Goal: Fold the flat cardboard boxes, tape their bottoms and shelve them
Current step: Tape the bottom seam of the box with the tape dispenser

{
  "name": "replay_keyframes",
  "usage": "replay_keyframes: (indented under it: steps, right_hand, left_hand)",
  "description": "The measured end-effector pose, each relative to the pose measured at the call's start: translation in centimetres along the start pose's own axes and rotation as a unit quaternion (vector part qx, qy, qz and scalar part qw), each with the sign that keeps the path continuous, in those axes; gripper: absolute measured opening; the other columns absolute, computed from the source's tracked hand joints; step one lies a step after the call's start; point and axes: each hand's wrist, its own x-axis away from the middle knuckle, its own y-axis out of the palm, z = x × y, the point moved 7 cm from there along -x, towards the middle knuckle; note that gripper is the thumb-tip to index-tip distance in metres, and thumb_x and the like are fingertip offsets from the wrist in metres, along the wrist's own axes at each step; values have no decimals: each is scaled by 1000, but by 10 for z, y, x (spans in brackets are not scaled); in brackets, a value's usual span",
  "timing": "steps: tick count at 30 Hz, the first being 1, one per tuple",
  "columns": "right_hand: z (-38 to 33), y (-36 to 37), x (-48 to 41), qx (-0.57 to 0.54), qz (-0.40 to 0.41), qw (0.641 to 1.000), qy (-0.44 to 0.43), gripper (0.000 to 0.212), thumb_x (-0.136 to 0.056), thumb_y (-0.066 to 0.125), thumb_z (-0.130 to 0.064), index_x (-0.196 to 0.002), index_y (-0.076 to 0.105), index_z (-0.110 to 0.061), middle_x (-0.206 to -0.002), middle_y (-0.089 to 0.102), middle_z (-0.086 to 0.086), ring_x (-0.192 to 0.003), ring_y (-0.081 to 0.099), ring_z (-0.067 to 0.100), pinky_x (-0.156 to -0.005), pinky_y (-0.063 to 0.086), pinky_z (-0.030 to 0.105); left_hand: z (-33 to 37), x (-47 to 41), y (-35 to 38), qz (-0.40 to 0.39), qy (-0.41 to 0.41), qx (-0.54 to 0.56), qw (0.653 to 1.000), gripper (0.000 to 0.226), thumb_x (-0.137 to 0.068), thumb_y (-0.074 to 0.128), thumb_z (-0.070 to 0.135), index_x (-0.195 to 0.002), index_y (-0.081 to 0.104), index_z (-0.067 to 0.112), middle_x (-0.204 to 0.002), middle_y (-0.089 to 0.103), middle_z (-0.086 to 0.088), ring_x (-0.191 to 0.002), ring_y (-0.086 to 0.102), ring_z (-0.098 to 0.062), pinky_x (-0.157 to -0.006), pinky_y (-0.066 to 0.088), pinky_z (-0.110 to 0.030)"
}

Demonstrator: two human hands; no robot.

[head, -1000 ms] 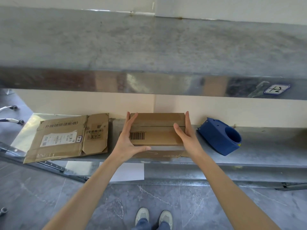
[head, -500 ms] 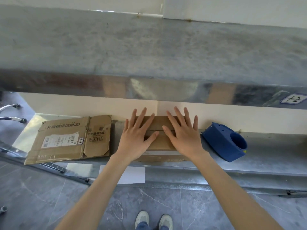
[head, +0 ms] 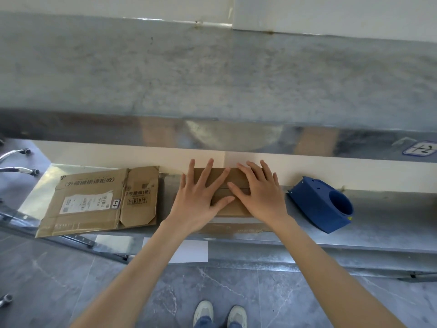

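Note:
A small folded cardboard box (head: 233, 210) stands on the metal shelf (head: 378, 223), its top flaps closed. My left hand (head: 201, 200) lies flat on the left flap with fingers spread. My right hand (head: 260, 195) presses flat on the right flap, its thumb along the seam between the flaps. A flat unfolded cardboard box (head: 99, 200) with a white label lies on the shelf to the left. A blue tape dispenser (head: 324, 207) rests on the shelf to the right of the box.
An upper metal shelf (head: 212, 79) overhangs the work level, with a label tag (head: 421, 147) on its front edge at right. White paper sheets (head: 189, 250) lie below the shelf edge. My shoes (head: 220, 313) stand on the grey tiled floor.
My hands left the sides of the box and came to lie flat on its top flaps. Since half a second ago they have barely shifted.

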Motion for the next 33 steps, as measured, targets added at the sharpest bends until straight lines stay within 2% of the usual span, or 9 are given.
replay_keyframes:
  steps: [6, 9, 13, 17, 20, 24, 27, 30, 33]
  right_hand:
    - [-2, 1, -2, 33, 4, 999, -19, 83, -83, 6, -78, -152, 26, -35, -160, 24, -5, -151, 6, 25, -123, 9, 49]
    - [4, -2, 0, -86, -8, 996, -18, 76, -89, 26, -78, -151, 30, -35, -161, 21, -11, -151, 4, 15, -122, 15, 42]
    - [17, -9, 4, -264, 51, 963, 4, 60, -93, 56, -52, -147, 40, -32, -160, 20, -13, -149, 11, 7, -120, 20, 32]
    - [21, -3, 3, -228, 48, 971, 49, 65, -93, 56, -54, -151, 34, -33, -163, 15, -9, -150, 9, 13, -119, 21, 36]
    - [18, -2, -1, -167, 28, 985, 38, 60, -96, 51, -53, -150, 36, -32, -160, 24, -6, -147, 20, 20, -117, 29, 41]
    - [22, -5, 3, -275, 44, 959, 47, 61, -94, 58, -49, -149, 39, -30, -156, 28, -10, -142, 28, 9, -113, 31, 30]
    - [26, -8, 8, -362, 52, 929, 59, 63, -94, 62, -44, -150, 36, -31, -150, 32, -15, -133, 30, -3, -108, 28, 20]
    - [29, -7, 8, -407, 43, 910, 70, 60, -94, 65, -36, -147, 39, -32, -144, 36, -18, -130, 32, -4, -111, 31, 24]
    - [26, -6, 5, -363, 42, 928, 66, 52, -95, 62, -35, -144, 44, -29, -143, 34, -17, -130, 33, -1, -115, 34, 32]
  left_hand:
    - [0, -2, -1, -22, -7, 20, 1000, 77, -83, 7, 81, -151, -13, 50, -165, -17, 7, -149, -22, -34, -118, 29, -54]
    - [-4, -2, -1, -2, -6, 79, 997, 84, -81, 15, 85, -154, -3, 48, -165, -13, 15, -150, -22, -20, -113, 38, -54]
    - [-12, 1, -8, 79, -17, 210, 974, 88, -79, 36, 81, -156, 12, 44, -165, -5, 19, -150, -17, -6, -116, 31, -50]
    - [-13, 2, -5, 74, -65, 249, 963, 93, -82, 55, 73, -157, 11, 40, -165, -12, 16, -151, -15, -9, -118, 23, -44]
    - [-16, -1, -2, 49, -110, 235, 964, 94, -81, 54, 74, -157, 12, 39, -165, -12, 16, -153, -5, -14, -117, 26, -48]
    - [-16, 1, -4, 73, -99, 272, 954, 93, -79, 62, 71, -155, 22, 37, -165, -4, 17, -153, 7, -14, -115, 30, -44]
    - [-21, 8, -5, 114, -132, 360, 916, 99, -73, 78, 58, -154, 28, 32, -163, 12, 19, -147, 23, -8, -112, 32, -33]
    - [-29, 8, 1, 113, -190, 412, 884, 112, -65, 84, 57, -156, 23, 32, -162, 20, 13, -145, 27, -12, -117, 31, -40]
    - [-32, 4, 7, 87, -192, 421, 882, 114, -63, 81, 62, -155, 22, 33, -160, 27, 6, -144, 31, -18, -116, 33, -49]
